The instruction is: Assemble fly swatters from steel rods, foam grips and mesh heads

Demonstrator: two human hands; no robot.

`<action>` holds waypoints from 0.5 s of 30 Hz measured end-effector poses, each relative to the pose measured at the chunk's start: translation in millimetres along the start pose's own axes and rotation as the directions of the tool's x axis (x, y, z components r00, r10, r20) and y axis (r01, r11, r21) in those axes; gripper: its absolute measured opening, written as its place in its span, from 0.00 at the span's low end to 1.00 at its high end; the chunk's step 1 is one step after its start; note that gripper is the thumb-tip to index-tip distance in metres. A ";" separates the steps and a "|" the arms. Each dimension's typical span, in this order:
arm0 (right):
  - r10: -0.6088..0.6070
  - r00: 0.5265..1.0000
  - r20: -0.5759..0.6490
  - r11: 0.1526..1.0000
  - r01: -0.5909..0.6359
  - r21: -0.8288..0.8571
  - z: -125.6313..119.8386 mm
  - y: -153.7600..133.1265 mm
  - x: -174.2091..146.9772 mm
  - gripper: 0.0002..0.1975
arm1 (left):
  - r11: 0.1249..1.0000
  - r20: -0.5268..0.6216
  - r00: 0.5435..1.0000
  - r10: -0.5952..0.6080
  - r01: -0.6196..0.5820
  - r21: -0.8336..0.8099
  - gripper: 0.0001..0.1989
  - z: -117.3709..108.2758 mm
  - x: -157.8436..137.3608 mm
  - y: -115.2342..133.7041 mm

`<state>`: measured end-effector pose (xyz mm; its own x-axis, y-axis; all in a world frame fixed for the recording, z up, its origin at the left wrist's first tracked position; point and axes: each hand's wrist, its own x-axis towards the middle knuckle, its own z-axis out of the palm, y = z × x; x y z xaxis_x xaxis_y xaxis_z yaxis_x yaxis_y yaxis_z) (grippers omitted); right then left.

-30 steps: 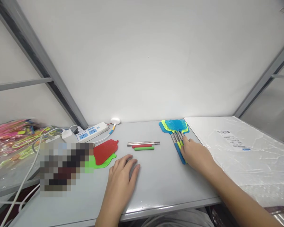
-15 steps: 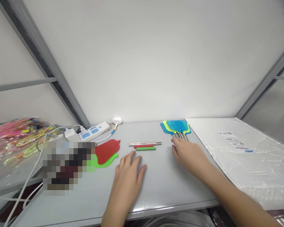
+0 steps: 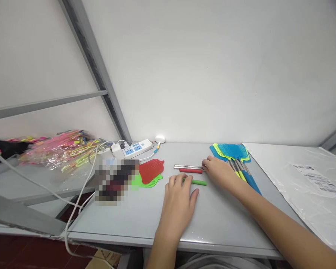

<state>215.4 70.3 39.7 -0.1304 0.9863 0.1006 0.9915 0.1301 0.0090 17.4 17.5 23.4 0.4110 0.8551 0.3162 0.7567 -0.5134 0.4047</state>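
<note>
My left hand [image 3: 179, 198] reaches over the table with its thumb spread away, its fingertips at the left end of a green handle tube [image 3: 197, 182]. My right hand [image 3: 220, 171] is closed at the right end of thin silver metal rods [image 3: 187, 167]; its fingertips partly hide the grip. Between the hands and just in front of the rods lies a red handle tube [image 3: 190, 171]. To the left rest a red fly swatter head [image 3: 151, 170] and a green fly swatter head [image 3: 154, 182] beneath it. Several assembled blue and yellow fly swatters [image 3: 235, 151] lie stacked beyond my right hand.
A white power strip [image 3: 137, 149] with cables stands at the back left, near a blurred-out patch. Plastic-wrapped colourful items [image 3: 64, 147] fill a shelf at the left. A white wrapped package [image 3: 291, 179] covers the right side. A wall rises behind the table [image 3: 145, 220].
My right hand has left the stacked swatters and moved to the rods' right end. The green tube now lies nearer to me, apart from the red one, under my left fingertips. The view has turned left.
</note>
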 end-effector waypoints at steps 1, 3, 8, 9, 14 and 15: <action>-0.003 1.000 0.001 1.000 0.003 0.018 2.7 2.2 1.1 0.12 | 1.000 -0.009 1.000 0.000 0.000 -0.004 0.17 0.9 -0.7 0.2; -0.004 1.000 0.002 0.999 0.004 0.054 7.5 6.1 3.0 0.12 | 1.000 0.012 1.000 0.014 -0.014 -0.001 0.15 4.0 -1.5 0.2; -0.008 1.000 0.007 0.990 0.007 0.141 15.8 13.7 8.8 0.13 | 0.998 0.106 0.993 0.058 -0.057 -0.008 0.03 10.3 -2.2 -1.4; -0.012 1.000 0.011 0.988 0.010 0.156 17.2 15.1 10.4 0.12 | 0.998 0.112 0.991 0.066 -0.065 -0.015 0.02 10.3 -2.1 -1.4; -0.017 0.999 0.034 0.979 0.010 0.203 23.2 19.9 15.8 0.11 | 0.995 0.120 0.988 0.095 -0.090 -0.039 0.05 6.9 -1.7 1.5; -0.014 0.999 0.037 0.978 0.005 0.210 23.8 20.0 15.8 0.11 | 0.995 0.119 0.988 0.097 -0.092 -0.045 0.06 5.9 -1.7 2.3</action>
<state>233.1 90.8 17.8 -0.1438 0.9875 0.0637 0.9678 0.1538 -0.1994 21.5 15.3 18.7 0.5402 0.8037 0.2497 0.6920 -0.5930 0.4117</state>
